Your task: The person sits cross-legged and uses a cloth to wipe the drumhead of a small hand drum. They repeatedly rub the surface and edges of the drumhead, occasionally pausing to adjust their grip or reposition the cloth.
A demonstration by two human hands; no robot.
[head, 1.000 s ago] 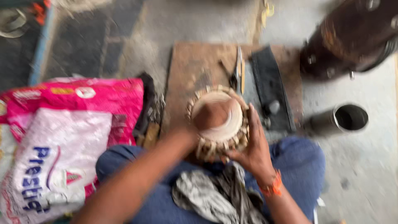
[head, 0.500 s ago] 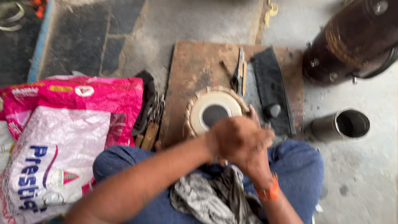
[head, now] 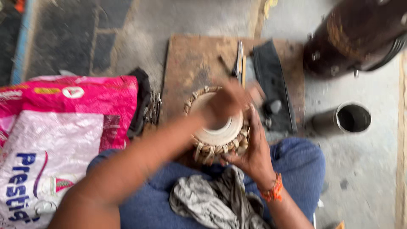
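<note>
Seated on the ground, a person steadies a small drum (head: pixel 218 129) against the lap, its pale skin facing up toward the camera and its long axis running roughly upright, tilted a little away from the knees; the right hand (head: pixel 251 154) is wrapped around the drum's near right side, fingers closed on the laced straps; the left hand (head: pixel 227 101) lies blurred over the drumhead, touching or just above it, and whether its fingers are curled or spread cannot be told; a grey rag (head: pixel 216 199) sits on the blue trousers just below the gripping hand; beyond the drum, a wooden board (head: pixel 190 63) carries a black strap (head: pixel 271 80) and thin tools; right of the grip, a metal cylinder (head: pixel 343 121) lies on the floor below a dark, larger drum (head: pixel 356 36); left, well apart, a pink and white sack (head: pixel 63 123).
</note>
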